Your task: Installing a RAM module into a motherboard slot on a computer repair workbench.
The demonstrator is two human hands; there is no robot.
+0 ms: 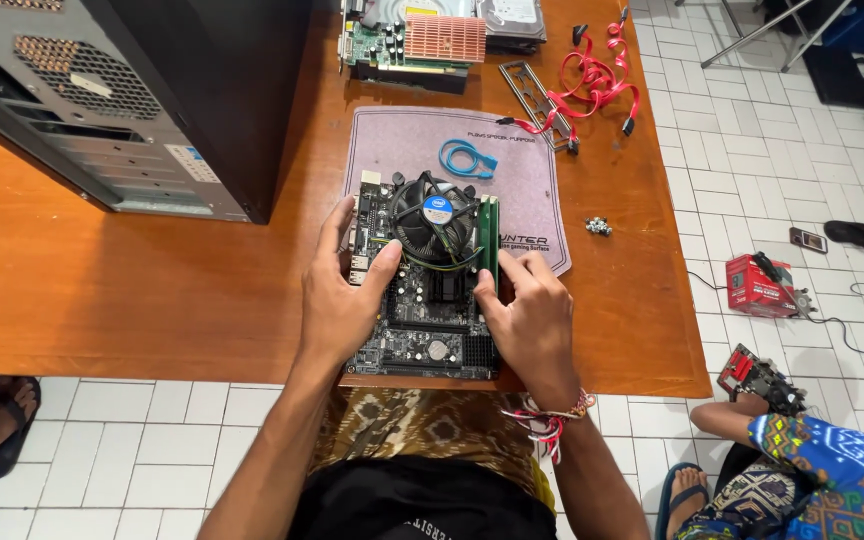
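1. Right now your left hand (pixel 344 300) lies flat over the left half of the motherboard (pixel 422 310), fingers spread along its port edge and the thumb angled in toward the fan. It presses on the board more than it grips it.
2. Your right hand (pixel 530 315) sits on the board's right edge, fingers curled narrow. Its thumb and forefinger pinch at the lower end of the green memory stick (pixel 489 240), which stands upright in its slot just ahead of that hand.
3. Between your two hands rises the round black cooler fan (pixel 435 218), mounted on the board, with a blue round label at its hub.
4. Under the board, and reaching out beyond your fingertips, lies a grey mat (pixel 532 170). The board's near end hangs close to the front edge of the orange worktop (pixel 132 290).
5. Ahead of your hands a coiled blue cable (pixel 467 158) rests on the mat.
6. Farther ahead and to the right of your right hand you have a bundle of red cables (pixel 597 80) beside a thin metal port plate (pixel 537 100).
7. Well ahead of both hands lies a graphics card (pixel 412 45) with a copper-coloured heatsink, and a hard drive (pixel 512 20) just beside it.
8. Off to the left of your left hand stands a black computer case (pixel 132 100), its rear panel facing you.
9. Near your right hand, out past the mat, a small cluster of screws (pixel 599 227) sits on the worktop.
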